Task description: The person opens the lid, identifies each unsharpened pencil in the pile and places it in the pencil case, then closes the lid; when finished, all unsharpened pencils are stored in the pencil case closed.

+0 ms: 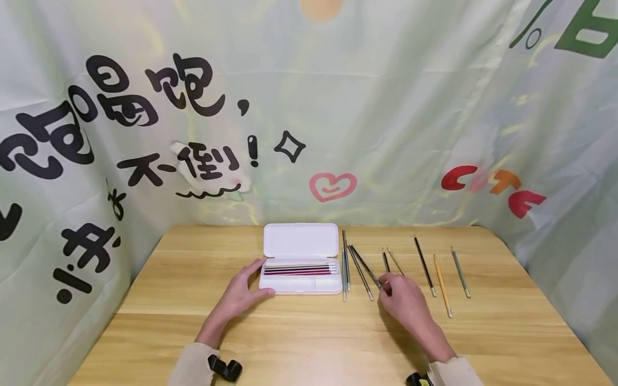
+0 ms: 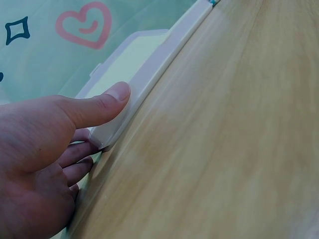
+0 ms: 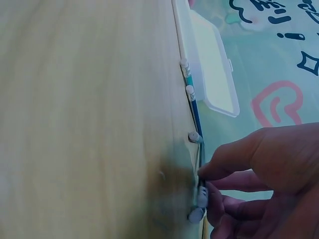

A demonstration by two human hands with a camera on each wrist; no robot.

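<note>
An open white pencil case lies on the table with several pencils in its rear compartment. My left hand holds the case by its left end. The thumb presses the front wall, and the other fingers lie around the end. To the right of the case, my right hand pinches a dark pencil near its eraser end, between thumb and fingers. The right wrist view shows eraser ends close by the fingertips. Part of another dark pencil is hidden behind this hand.
Several loose pencils lie between the case and my right hand, among them a dark one. Farther right are a black pencil, a yellow pencil and a grey-green one. A printed curtain hangs behind the wooden table.
</note>
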